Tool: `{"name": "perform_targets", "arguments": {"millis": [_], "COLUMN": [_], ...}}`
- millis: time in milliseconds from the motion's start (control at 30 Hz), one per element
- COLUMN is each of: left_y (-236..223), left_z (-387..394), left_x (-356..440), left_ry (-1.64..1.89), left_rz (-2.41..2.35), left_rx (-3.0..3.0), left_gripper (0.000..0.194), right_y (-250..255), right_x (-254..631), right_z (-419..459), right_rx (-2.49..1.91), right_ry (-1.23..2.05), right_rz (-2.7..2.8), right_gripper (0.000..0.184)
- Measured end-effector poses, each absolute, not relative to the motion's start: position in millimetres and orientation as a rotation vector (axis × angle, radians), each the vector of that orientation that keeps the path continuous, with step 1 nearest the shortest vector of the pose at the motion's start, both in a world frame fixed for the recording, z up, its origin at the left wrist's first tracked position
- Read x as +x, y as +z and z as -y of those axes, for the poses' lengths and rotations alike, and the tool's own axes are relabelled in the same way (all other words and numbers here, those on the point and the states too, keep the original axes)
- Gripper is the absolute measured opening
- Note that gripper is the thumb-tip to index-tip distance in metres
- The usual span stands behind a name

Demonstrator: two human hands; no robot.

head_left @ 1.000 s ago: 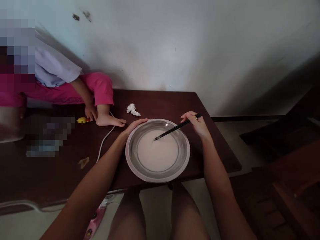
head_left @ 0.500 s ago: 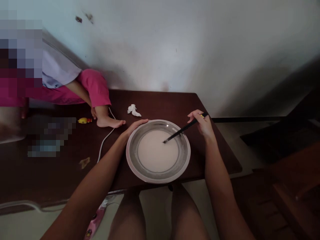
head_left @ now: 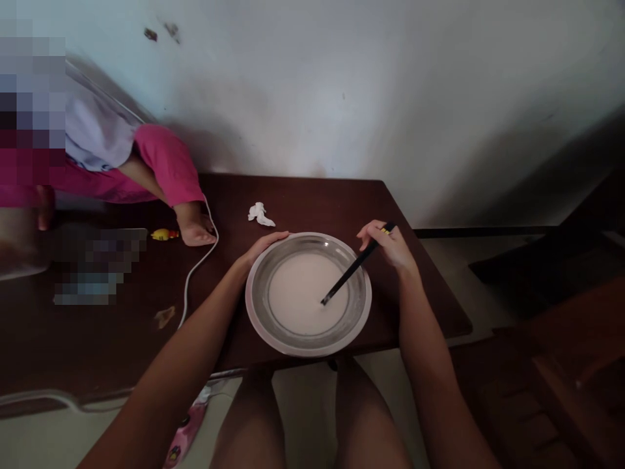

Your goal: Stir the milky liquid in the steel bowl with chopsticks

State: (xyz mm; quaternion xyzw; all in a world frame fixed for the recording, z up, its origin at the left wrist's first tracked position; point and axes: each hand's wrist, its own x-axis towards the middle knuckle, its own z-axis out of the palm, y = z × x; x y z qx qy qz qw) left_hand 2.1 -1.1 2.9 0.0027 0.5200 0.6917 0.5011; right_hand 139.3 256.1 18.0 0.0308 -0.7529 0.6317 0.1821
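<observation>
Head cam: grips stick [head_left: 347,268] nr upper end in closed R hand [head_left: 394,249], w/ lower tip at surface of whitish liquid [head_left: 295,293] in bowl [head_left: 358,299]. Lays L hand [head_left: 263,244] along bowl's far-L rim; can't tell if loose or clamped there. Has bowl on table [head_left: 312,195], nr front edge, w/ crumpled white tissue [head_left: 258,212] just beyond L hand.

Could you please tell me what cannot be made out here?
Head view:
Bottom of the bowl: hidden by pale liquid.
Yellow mark by the right hand: too small to identify.
Item at left: blurred by pixelation.
Other person: upper body partly pixelated, cut off by left edge.
</observation>
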Motion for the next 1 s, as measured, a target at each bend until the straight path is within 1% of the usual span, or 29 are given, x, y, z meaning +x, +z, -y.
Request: {"name": "perform_targets", "arguments": {"millis": [67,133,267,367,467,533,700,800,900,1000], "left_y": [4,5,7,6,4,4,5,6,6,5], "left_z": [1,1,2,3,3,3,2,2,2,2], "left_x": [3,3,4,3,2,2,4,5,4,4], "left_ry": [1.667,1.659,1.654,1.654,1.655,1.651,1.670,1.661,1.659,1.651], "left_rz": [-1.252,-1.244,-1.246,-1.252,-1.248,-1.249,-1.243,-1.239,-1.243,-1.252], "left_rx": [0.002,0.002,-0.005,-0.006,-0.014,-0.021,0.017,0.010,-0.016,-0.030], "left_gripper": [0.031,0.031,0.032,0.032,0.032,0.031,0.030,0.031,0.031,0.031], "right_y": [17,18,21,21,18,17,19,19,18,16], "right_x": [139,138,138,140,139,138,138,140,138,136], "right_z": [-250,-248,-255,-257,-249,-246,-256,-258,-251,-249], "right_rx": [0.156,0.163,0.015,0.016,0.149,0.200,0.014,0.008,0.117,0.120], "right_ry": [1.818,1.779,1.663,1.716,1.800,1.791,1.651,1.709,1.809,1.767], "right_rz": [2.209,2.214,2.056,2.078,2.204,2.222,2.038,2.080,2.195,2.173], "right_gripper": [0.029,0.028,0.027,0.029,0.031,0.030,0.027,0.030,0.030,0.029]}}
